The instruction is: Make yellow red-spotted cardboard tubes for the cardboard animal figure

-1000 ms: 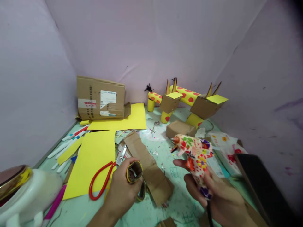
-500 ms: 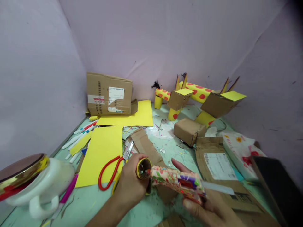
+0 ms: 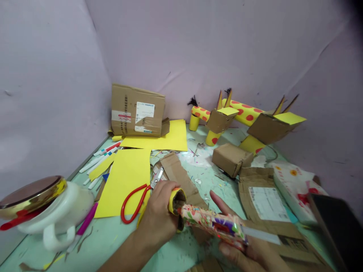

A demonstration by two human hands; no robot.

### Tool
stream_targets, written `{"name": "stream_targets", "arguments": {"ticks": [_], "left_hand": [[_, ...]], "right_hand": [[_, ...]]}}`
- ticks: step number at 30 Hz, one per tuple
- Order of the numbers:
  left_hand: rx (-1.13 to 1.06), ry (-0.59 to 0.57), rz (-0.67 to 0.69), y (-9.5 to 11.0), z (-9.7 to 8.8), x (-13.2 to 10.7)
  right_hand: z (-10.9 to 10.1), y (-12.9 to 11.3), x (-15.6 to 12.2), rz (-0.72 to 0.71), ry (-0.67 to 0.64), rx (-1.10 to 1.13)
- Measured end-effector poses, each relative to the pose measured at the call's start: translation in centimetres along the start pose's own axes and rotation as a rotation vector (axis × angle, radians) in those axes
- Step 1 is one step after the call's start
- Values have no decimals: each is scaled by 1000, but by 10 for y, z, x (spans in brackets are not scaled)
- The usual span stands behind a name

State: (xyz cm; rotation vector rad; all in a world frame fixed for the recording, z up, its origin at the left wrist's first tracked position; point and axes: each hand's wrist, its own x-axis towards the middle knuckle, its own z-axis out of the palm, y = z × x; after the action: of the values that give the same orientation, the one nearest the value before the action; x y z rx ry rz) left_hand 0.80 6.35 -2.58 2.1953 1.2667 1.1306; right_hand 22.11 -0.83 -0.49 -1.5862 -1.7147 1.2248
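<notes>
My left hand (image 3: 157, 223) is wrapped round a short cardboard tube (image 3: 176, 200) covered in yellow paper, its open end turned right. My right hand (image 3: 249, 251) grips a glue gun (image 3: 215, 223) wrapped in flowered paper, with the index finger stretched out beside it. The gun's nozzle sits at the tube's mouth. A pale glue stick pokes out of the gun's rear.
Red-handled scissors (image 3: 136, 202) lie on yellow paper sheets (image 3: 126, 177) left of my hand. A white mug with a gold lid (image 3: 45, 207) stands at the near left beside several markers (image 3: 99, 156). Cardboard boxes (image 3: 231, 158), spotted yellow giraffe figures (image 3: 241, 117), a flat carton (image 3: 137, 111) and a tissue pack (image 3: 295, 185) lie beyond.
My right hand swung the glue gun from upright at the right down to level, bringing its nozzle to the tube's mouth. The view shifted left a little.
</notes>
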Motion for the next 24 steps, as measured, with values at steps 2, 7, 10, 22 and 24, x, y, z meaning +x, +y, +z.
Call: {"name": "stream_targets", "arguments": {"ticks": [2, 7, 10, 22, 24], "left_hand": [[11, -2, 19, 0, 0, -1], [21, 0, 34, 0, 1, -1], [15, -6, 37, 1, 1, -1], [38, -31, 115, 1, 1, -1], [34, -25, 119, 1, 2, -1]], "right_hand": [[1, 1, 1, -25, -15, -12], [4, 7, 2, -25, -30, 6], [5, 11, 1, 25, -53, 31], [6, 10, -1, 77, -48, 105], [7, 10, -2, 103, -14, 119]]}}
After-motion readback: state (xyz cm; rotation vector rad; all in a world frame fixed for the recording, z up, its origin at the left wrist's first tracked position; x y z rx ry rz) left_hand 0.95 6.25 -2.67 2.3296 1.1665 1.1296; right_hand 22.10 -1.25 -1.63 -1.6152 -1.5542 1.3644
